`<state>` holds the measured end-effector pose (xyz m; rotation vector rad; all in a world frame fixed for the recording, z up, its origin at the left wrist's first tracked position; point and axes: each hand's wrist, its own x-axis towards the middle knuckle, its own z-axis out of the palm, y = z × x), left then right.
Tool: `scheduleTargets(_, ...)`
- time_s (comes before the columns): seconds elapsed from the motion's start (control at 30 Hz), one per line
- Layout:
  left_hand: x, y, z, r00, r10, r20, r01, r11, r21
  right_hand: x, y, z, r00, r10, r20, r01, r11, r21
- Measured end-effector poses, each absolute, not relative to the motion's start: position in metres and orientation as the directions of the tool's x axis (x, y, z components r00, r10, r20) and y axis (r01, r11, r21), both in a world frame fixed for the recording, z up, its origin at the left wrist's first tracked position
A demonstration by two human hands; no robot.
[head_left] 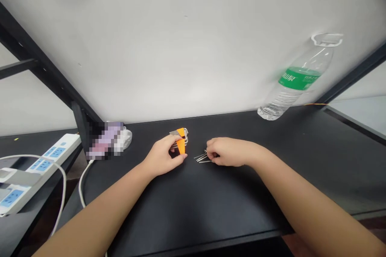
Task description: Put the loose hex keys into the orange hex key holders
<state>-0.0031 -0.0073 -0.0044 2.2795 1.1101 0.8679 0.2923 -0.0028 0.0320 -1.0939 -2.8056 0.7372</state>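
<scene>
My left grip pinches an orange holder, bright and tapering, with bent, silvery metal hex keys set through it. I have it over the smooth black bench, toward the far edge. My right grip curls over loose thin keys near the holder; whether it pinches one, I cannot tell from here. A clear bottle, ribbed low down, stands to the right.

An orange holder carrying bent metal keys is near the back edge of the worktop; loose slim metal keys splay farther from it.
</scene>
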Motion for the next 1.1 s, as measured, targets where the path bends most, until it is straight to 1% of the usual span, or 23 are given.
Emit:
scheduleTargets(0.1,-0.004,-0.007,-0.005,0.475,0.813,0.336,0.532,-0.570,0.626,0.282,-0.009,0.030,-0.751,0.652,-0.108,0.634,0.665,-0.395)
scheduleTargets(0.2,-0.004,-0.007,-0.005,0.479,0.809,0.341,0.531,-0.577,0.620,0.273,-0.013,0.033,-0.744,0.667,-0.033,0.630,0.685,-0.367)
scheduleTargets(0.33,-0.004,-0.007,-0.005,0.479,0.809,0.340,0.530,-0.575,0.623,0.264,-0.012,0.036,-0.671,0.728,0.139,0.643,0.666,-0.379)
scheduleTargets(0.43,-0.003,-0.008,-0.005,0.483,0.807,0.340,0.531,-0.579,0.619,0.257,-0.010,0.034,-0.639,0.740,0.209,0.628,0.659,-0.415)
scheduleTargets(0.57,-0.003,-0.009,-0.004,0.474,0.802,0.363,0.515,-0.587,0.624,0.253,-0.009,0.031,-0.655,0.731,0.191,0.538,0.628,-0.562)
scheduleTargets(0.67,-0.003,-0.010,-0.001,0.458,0.793,0.401,0.483,-0.601,0.637,0.255,-0.007,0.031,-0.649,0.745,0.154,0.481,0.559,-0.676)
scheduleTargets(0.73,-0.002,-0.010,0.000,0.454,0.790,0.412,0.470,-0.606,0.642,0.257,-0.006,0.030,-0.631,0.766,0.123,0.464,0.500,-0.732)
scheduleTargets(0.83,-0.002,-0.011,0.000,0.452,0.788,0.418,0.458,-0.607,0.649,0.259,-0.003,0.028,-0.608,0.789,0.089,0.456,0.438,-0.775)
scheduleTargets(1.0,-0.001,-0.011,-0.002,0.450,0.785,0.426,0.458,-0.612,0.645,0.260,-0.001,0.023,-0.595,0.802,0.055,0.439,0.381,-0.814)
scheduleTargets(1.1,-0.002,-0.010,-0.003,0.457,0.781,0.426,0.470,-0.618,0.630,0.260,-0.001,0.024,-0.587,0.810,0.011,0.405,0.305,-0.862)
